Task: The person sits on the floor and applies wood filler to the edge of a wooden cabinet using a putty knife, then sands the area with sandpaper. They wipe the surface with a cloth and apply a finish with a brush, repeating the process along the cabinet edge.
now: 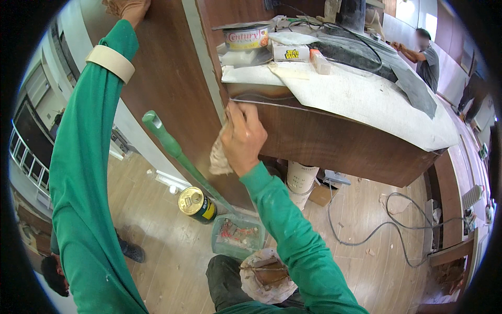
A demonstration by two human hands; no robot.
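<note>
My left hand (128,10) is up at the top edge against a tall brown wood panel (157,63), a beige tape roll (111,63) round that wrist; its fingers are partly cropped. My right hand (243,133) grips a crumpled cream rag (219,156), fingertips at the corner where the panel meets the brown counter front (340,136). Left of that hand a long green handle (164,133) leans down toward a translucent green dustpan (238,235). On the paper-covered countertop (366,99) sit a round tin (244,37) and a small white box (290,52).
A can (196,204) stands on the tiled floor beside the dustpan. A white bucket (300,178) is below the counter, and a black cable (387,222) loops rightward. A white bag (266,277) lies below me. Co-workers are at right (426,60) and lower left (130,251).
</note>
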